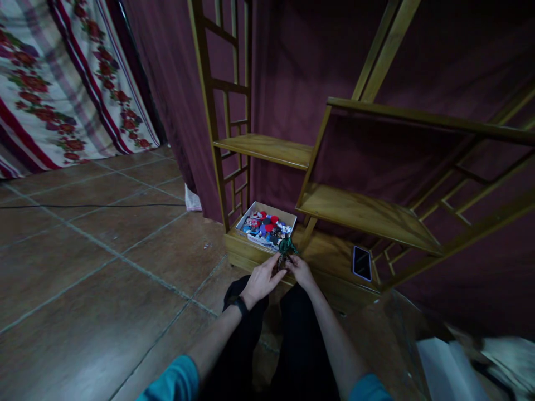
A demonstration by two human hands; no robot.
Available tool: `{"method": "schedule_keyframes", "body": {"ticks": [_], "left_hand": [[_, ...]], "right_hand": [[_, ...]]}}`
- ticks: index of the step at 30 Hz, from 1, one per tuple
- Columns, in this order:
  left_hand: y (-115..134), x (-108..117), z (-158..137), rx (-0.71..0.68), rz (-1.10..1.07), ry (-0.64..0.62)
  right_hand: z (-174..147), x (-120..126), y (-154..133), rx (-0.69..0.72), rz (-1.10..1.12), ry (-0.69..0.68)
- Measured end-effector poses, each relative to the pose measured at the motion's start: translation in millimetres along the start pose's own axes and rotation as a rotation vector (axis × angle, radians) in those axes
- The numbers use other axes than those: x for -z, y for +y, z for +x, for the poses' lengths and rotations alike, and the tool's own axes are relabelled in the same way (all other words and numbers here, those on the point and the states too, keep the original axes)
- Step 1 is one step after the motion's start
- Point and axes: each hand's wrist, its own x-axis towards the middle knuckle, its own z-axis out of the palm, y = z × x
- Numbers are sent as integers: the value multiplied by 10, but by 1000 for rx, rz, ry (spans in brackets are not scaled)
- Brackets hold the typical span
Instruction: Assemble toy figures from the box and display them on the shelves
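the left hand [262, 280], a black band [241, 307] at its wrist, and the right hand [301, 271] meet at the front edge of a yellow-brown wooden shelf unit [267, 150]. the fingers of both are closed on the lower part of a small dark-green crinkled object [287, 245], which stands up at twelve o'clock from them; its material is too dim to tell. just beyond, at eleven o'clock, a shallow white open box [281, 213] holds a jumble of small red, blue and white pieces [267, 227]. at three o'clock, a black-screened phone with a pale purple edge [361, 263] lies on the unit's lowest board. a plain maroon curtain [284, 72] hangs behind.
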Motion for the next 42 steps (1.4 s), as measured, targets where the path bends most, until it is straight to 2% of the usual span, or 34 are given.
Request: {"method": "schedule_keyframes", "body": {"ticks": [7,13,29,36,42], "left_hand": [[-25,-20,12,91,-9,48],[-45,-15,34,124,-70,15],[-114,-57,56,229,-76,35],[-293,-104,130,199,-244,118],[-384,-133,179,258,-374,120]], "right_hand": [[-3,0,-35,-77,153,60],[-38,-14,-95,-74,225,89],[-43,-7,-82,-77,185,106],[-35,-21,-82,-93,198,72],[-42,-17,-127,-56,166,72]]}}
